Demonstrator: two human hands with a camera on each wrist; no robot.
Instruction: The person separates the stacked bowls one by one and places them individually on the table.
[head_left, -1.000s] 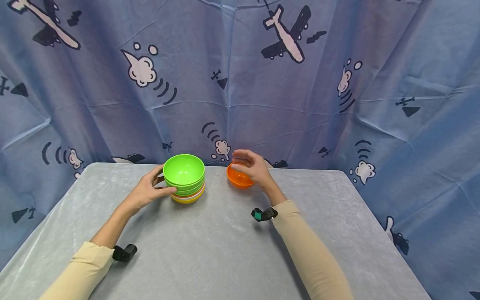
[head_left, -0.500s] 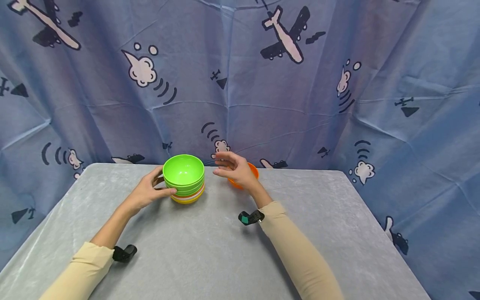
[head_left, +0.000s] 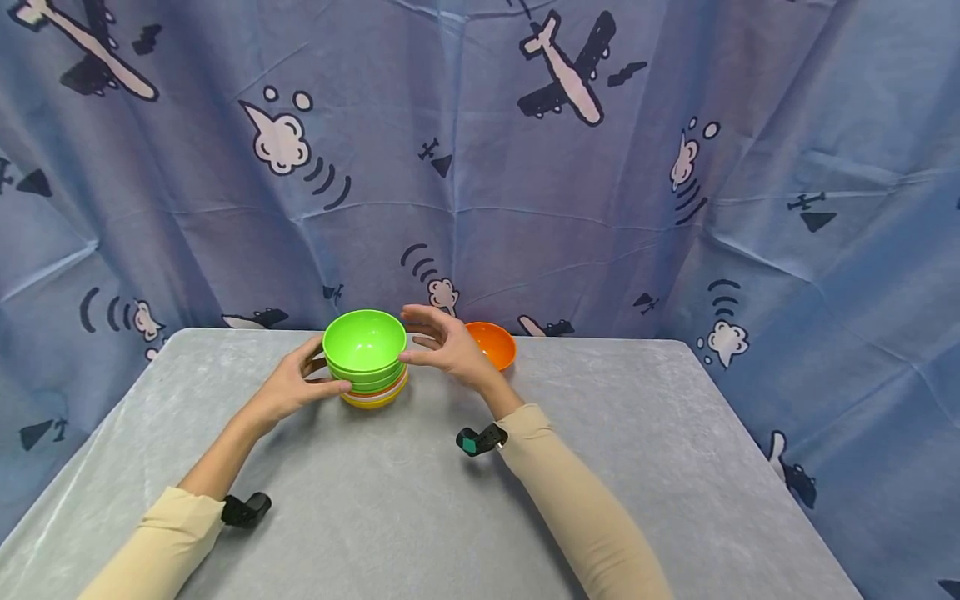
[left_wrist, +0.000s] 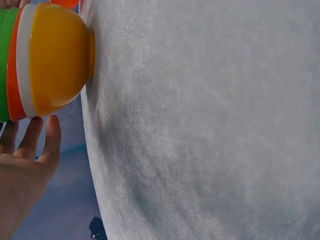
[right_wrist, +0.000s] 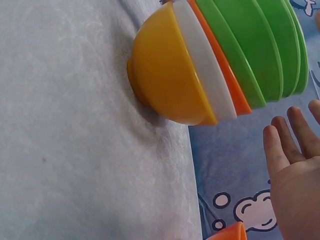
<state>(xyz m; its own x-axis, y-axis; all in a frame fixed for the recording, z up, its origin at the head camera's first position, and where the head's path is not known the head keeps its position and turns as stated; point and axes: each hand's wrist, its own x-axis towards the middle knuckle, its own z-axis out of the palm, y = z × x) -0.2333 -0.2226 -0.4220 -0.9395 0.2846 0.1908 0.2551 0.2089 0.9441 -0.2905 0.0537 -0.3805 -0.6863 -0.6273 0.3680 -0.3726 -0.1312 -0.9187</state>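
Observation:
A stack of nested bowls [head_left: 365, 342] stands near the table's back edge. In the right wrist view, a yellow bowl [right_wrist: 162, 65] is lowest, then a white bowl [right_wrist: 207, 62], an orange bowl [right_wrist: 239, 95] and several green bowls [right_wrist: 260, 45]. My left hand [head_left: 288, 387] holds the stack's left side, thumb at the front and fingers spread round the back. On the other side, my right hand [head_left: 453, 346] hovers with loosely bent fingers and thumb apart, fingertips close to the top green rim. A single orange bowl [head_left: 493, 343] sits behind the right hand, partly covered by it.
A grey cloth-covered table [head_left: 390, 517] lies under everything. Right behind its back edge hangs a blue curtain [head_left: 465, 167] printed with planes. Black bands with small devices [head_left: 247, 510] are worn on both wrists.
My right hand has moved left from the single orange bowl to the stack's right side, uncovering most of that bowl. The left hand and the stack have stayed in place.

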